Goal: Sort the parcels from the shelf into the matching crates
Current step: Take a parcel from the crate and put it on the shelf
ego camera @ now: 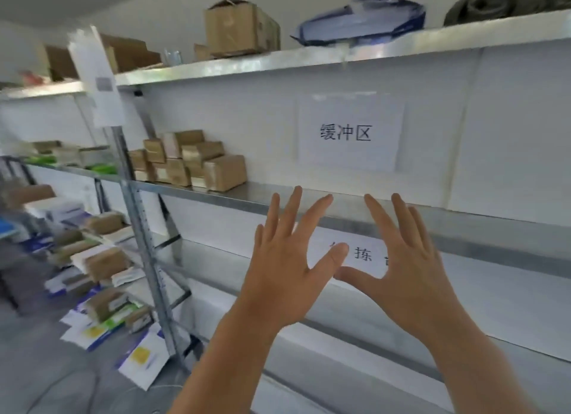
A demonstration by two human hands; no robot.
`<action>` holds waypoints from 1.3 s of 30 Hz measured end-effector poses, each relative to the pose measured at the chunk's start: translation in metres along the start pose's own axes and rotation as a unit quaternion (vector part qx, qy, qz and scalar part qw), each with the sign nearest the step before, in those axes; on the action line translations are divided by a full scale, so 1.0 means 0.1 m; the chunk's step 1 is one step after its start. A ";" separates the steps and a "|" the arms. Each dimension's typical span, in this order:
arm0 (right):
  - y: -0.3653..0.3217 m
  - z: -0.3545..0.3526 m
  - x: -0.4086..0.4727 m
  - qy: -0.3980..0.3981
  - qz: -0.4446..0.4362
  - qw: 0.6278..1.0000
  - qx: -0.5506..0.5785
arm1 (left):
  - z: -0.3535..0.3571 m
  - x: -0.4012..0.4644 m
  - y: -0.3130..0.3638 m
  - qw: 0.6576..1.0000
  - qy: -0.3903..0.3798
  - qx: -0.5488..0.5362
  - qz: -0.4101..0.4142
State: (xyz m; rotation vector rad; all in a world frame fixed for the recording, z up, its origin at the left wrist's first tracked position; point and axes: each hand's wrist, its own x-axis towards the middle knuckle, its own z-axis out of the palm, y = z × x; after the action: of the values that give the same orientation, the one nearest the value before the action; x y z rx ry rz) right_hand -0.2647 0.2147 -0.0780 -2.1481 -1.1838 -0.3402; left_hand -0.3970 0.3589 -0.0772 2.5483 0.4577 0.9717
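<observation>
My left hand (284, 259) and my right hand (404, 256) are both raised in front of the metal shelf (463, 218), fingers spread, holding nothing. They hang side by side, thumbs nearly touching, over a paper sign (361, 256) on the lower level. A stack of brown cardboard parcels (188, 163) sits on the middle shelf, to the left of my hands and out of their reach. More parcels and white-blue mailers (102, 259) lie on the lower shelves at far left. No crate is in view.
A paper sign (350, 132) with printed characters hangs on the white back wall. The top shelf carries an open cardboard box (241, 27), a blue-white bag (361, 17) and a dark roll (506, 2). A perforated steel upright (139, 215) stands left of my arms. Mailers (145, 358) lie on the floor.
</observation>
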 end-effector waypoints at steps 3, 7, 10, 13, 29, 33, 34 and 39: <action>-0.59 0.47 0.28 -0.014 -0.025 0.999 0.032 | -0.50 -0.06 -0.65 0.999 0.011 0.026 -0.038; -1.10 0.99 0.71 -0.027 -0.043 0.997 0.053 | -0.95 -0.01 -1.39 0.995 0.026 0.055 -0.073; -1.31 1.39 1.06 -0.037 -0.043 0.996 0.069 | -1.12 0.13 -1.90 0.993 0.032 0.066 -0.088; -1.41 1.83 1.46 -0.052 -0.037 0.996 0.069 | -1.17 0.38 -2.41 0.990 0.015 0.085 -0.114; -1.47 3.35 3.78 -0.060 0.001 0.990 0.124 | -1.03 2.39 -4.40 0.992 -0.042 0.042 -0.115; -1.55 3.63 4.05 -0.069 0.022 0.992 0.104 | -0.92 2.64 -4.73 0.991 -0.072 -0.002 -0.109; -1.57 3.70 4.12 -0.076 0.031 0.992 0.098 | -0.90 2.69 -4.81 0.993 -0.069 -0.017 -0.099; -1.75 3.95 4.27 -0.065 0.095 0.981 0.157 | -0.87 2.85 -5.02 0.989 -0.017 -0.121 -0.081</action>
State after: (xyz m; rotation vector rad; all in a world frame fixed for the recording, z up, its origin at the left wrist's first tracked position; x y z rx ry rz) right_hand -0.2030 0.8191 -0.0849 -2.0054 -1.0137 0.0701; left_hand -0.3373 0.9401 -0.0826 2.2688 0.4953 0.8664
